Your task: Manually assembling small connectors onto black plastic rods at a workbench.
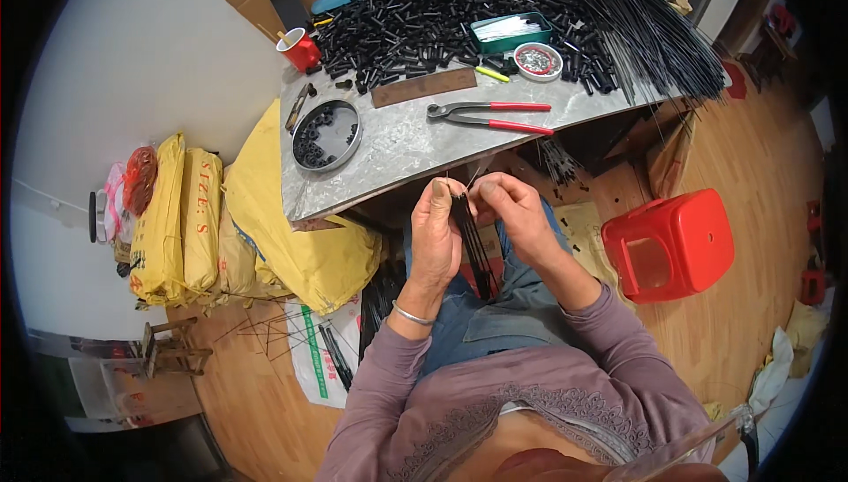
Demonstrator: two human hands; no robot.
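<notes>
Just past the front edge of the table, above my lap, my left hand [435, 230] is closed around the upper end of a bundle of thin black rods [475, 257]. The rods hang down between my knees. Close beside it my right hand [515, 215] is pinched at the bundle's top, its fingertips nearly meeting the left ones. A thin light strand seems to stick up between the hands; what exactly the right fingertips grip is too small to make out. On the table beyond them lie red-handled pincers [490, 118].
A heap of short black tubes [406, 18] covers the table's back, beside long black rods [654, 27]. A round tray [327, 164], a red cup [299, 49], a green box [511, 45] and a small dish [538, 62] stand there. A red stool [698, 243] is right; yellow sacks [291, 208] are left.
</notes>
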